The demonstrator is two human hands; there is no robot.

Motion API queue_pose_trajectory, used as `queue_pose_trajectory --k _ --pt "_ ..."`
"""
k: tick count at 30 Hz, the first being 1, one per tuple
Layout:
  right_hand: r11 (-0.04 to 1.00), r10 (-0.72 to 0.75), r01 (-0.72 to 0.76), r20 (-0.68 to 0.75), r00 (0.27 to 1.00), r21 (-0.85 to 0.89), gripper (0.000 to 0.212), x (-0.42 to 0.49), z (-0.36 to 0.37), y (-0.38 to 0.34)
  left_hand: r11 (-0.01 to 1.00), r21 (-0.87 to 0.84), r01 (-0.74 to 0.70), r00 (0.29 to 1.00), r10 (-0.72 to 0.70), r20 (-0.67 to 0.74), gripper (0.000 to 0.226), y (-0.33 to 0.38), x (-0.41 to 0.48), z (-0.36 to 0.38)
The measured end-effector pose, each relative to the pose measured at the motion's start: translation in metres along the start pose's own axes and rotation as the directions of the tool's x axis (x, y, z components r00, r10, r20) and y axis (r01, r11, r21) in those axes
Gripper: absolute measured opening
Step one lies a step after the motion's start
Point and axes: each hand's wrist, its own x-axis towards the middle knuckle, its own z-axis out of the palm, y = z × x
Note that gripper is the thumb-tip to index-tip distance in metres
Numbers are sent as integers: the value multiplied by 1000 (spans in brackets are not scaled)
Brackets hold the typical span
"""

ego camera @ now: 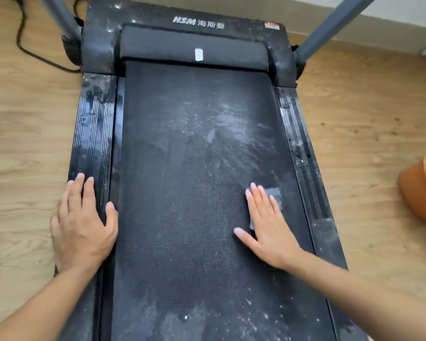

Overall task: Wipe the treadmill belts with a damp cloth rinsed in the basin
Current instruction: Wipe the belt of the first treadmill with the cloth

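My left hand [81, 225] lies flat on the side rail [94, 134] just left of the belt [182, 168], fingers straight and spread, thumb hooked over the rail's inner edge. It holds nothing; I judge it is there to prop my weight as I lean in over the treadmill.

My right hand [268, 225] is flat too, fingers straight and together, palm pressing the cloth [274, 193] down on the right side of the belt. Nothing is pinched. The flat palm spreads the push so the cloth drags evenly. Only a blue-grey corner shows past my fingertips, so how the cloth is folded I cannot tell.

Pale dusty streaks lie on the belt ahead of the cloth, and white specks at its near end, so much wiping seems left to do.

The orange basin [423, 188] sits on the wooden floor [22, 143] well to the right of the belt, probably kept within reach for rinsing. Beyond the belt's far end, the motor cover [158, 13] is dust-flecked as well.
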Motion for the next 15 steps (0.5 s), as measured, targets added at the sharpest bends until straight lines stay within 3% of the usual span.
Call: queue_pose_trajectory --k 3,6,12,15 --pt "1000 4 -4 -2 1000 20 93 -88 30 -24 1000 4 4 1000 -4 8 70 1 0 0" --pt "997 48 -48 11 999 67 93 -98 37 -32 1000 13 4 1000 -4 13 71 2 0 -1" --pt "979 189 -181 -95 977 92 100 90 -35 32 1000 19 -2 1000 2 14 72 3 1 1" --pt "977 197 -187 -88 977 106 102 135 -55 54 1000 25 -2 1000 2 5 72 3 1 0"
